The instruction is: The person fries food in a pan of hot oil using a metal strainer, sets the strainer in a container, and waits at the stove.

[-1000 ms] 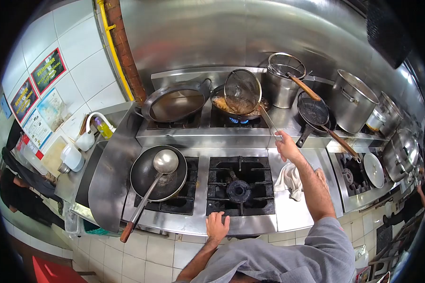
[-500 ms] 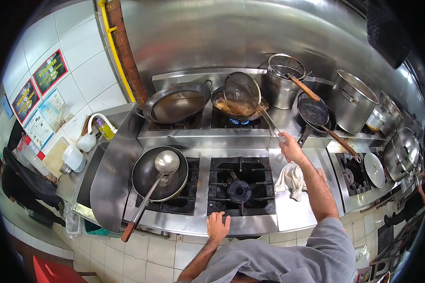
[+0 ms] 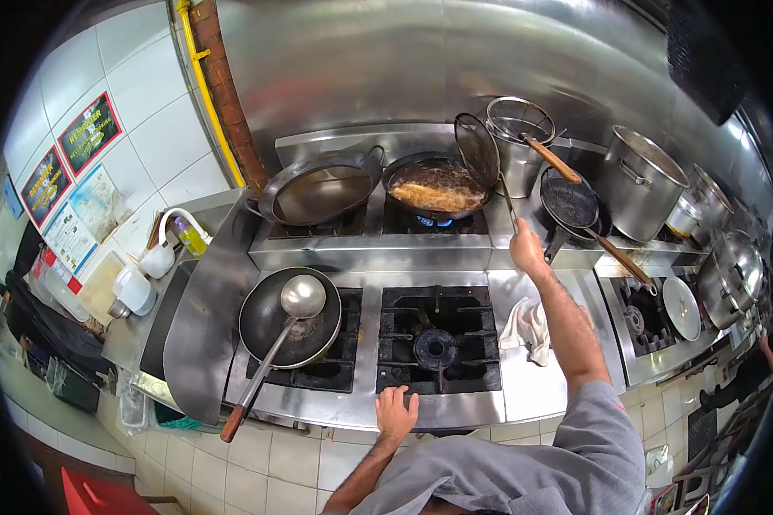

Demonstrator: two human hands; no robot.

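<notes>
My right hand (image 3: 527, 245) is closed around the long handle of a round mesh strainer (image 3: 477, 151). The strainer's basket stands tilted on edge at the right rim of a back wok (image 3: 401, 163). Golden-brown food (image 3: 442, 196) sits in bubbling oil in that wok, over a blue flame (image 3: 435, 222). My left hand (image 3: 395, 413) rests on the front edge of the stove, fingers spread and holding nothing. It lies just below the front burner grate (image 3: 439, 343).
Front left, a black wok (image 3: 258, 330) carries a ladle (image 3: 303, 297). A wide oil pan (image 3: 322, 190) sits back left. To the right are a pot with a strainer on top (image 3: 508, 159), a small pan (image 3: 570, 202), a tall stockpot (image 3: 640, 193) and a white cloth (image 3: 528, 330).
The strainer has moved right and tipped up, from over the frying food to the wok's right rim. My right hand moved slightly up with it; my left hand stayed put.
</notes>
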